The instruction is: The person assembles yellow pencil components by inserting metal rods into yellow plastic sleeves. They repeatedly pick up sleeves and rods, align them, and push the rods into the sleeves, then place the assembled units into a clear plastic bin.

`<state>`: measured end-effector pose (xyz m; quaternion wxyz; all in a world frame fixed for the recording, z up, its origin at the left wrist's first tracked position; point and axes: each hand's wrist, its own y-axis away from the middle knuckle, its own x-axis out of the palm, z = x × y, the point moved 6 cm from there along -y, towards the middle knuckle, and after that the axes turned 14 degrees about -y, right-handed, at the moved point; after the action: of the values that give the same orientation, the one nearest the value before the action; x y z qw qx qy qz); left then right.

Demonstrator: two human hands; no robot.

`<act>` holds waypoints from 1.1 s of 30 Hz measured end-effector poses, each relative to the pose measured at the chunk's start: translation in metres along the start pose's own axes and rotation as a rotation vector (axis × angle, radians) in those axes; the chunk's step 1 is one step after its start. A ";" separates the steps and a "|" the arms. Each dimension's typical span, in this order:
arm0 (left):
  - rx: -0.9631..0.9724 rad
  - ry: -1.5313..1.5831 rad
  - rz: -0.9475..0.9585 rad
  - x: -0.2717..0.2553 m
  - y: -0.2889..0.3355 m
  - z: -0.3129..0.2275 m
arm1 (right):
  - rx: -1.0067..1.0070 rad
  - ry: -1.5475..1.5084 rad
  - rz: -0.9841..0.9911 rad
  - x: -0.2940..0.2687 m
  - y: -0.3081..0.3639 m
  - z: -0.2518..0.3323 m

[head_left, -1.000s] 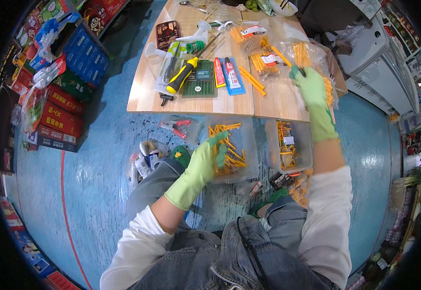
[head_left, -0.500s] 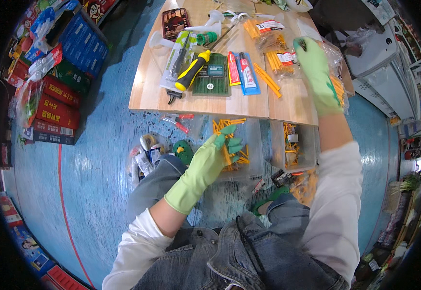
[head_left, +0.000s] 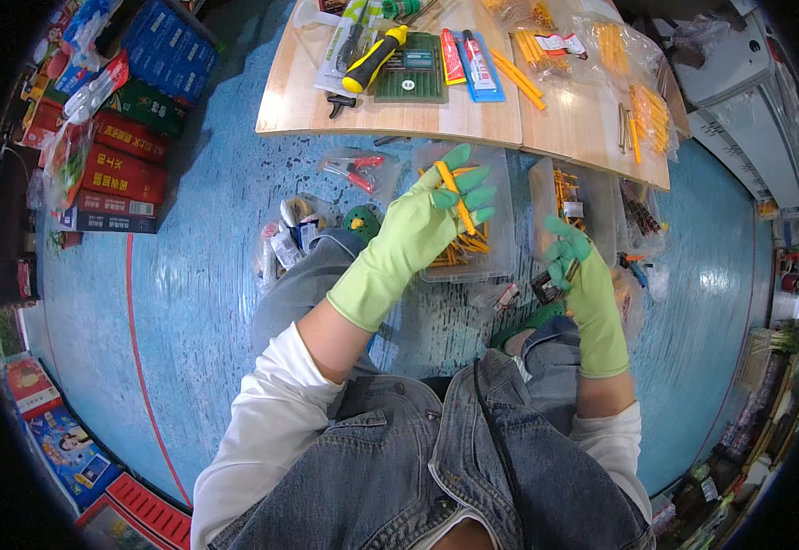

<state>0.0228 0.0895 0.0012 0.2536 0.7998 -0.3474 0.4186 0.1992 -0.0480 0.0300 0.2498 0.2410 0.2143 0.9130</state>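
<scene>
My left hand (head_left: 422,215), in a light green glove with darker green fingertips, holds a yellow plastic wall plug (head_left: 454,197) between thumb and fingers. It is above a clear plastic bin (head_left: 500,211) of loose yellow wall plugs (head_left: 459,252). My right hand (head_left: 581,280), gloved the same way, is low on the right, in front of a second clear bin (head_left: 539,206). Its fingers are closed on a small brownish metal piece that looks like a screw (head_left: 572,269), mostly hidden by the glove.
On the wooden table (head_left: 390,119) lie a yellow-black screwdriver (head_left: 375,60), a green case (head_left: 409,82), glue tubes (head_left: 477,69), long screws (head_left: 622,128) and bags of yellow plugs (head_left: 541,50). Red-handled pliers (head_left: 363,174) lie in a bag. Stacked boxes (head_left: 125,165) stand left.
My right hand has come down from the bags on the table to beside the bins. The left hand has risen a little with the wall plug. The view has tilted downward.
</scene>
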 end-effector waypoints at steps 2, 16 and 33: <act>0.007 -0.018 0.016 -0.001 -0.001 0.000 | 0.005 -0.026 -0.001 -0.006 -0.003 -0.010; 0.041 -0.330 -0.026 -0.006 0.010 0.023 | 0.003 -0.092 -0.023 -0.010 -0.021 -0.031; -0.209 -0.660 -0.180 -0.016 0.025 0.064 | 0.203 0.220 0.278 0.019 -0.009 -0.087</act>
<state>0.0287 0.0344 -0.0424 0.2439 0.8892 -0.3796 0.0762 0.1408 -0.0538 -0.0374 0.0709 0.1910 0.2958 0.9333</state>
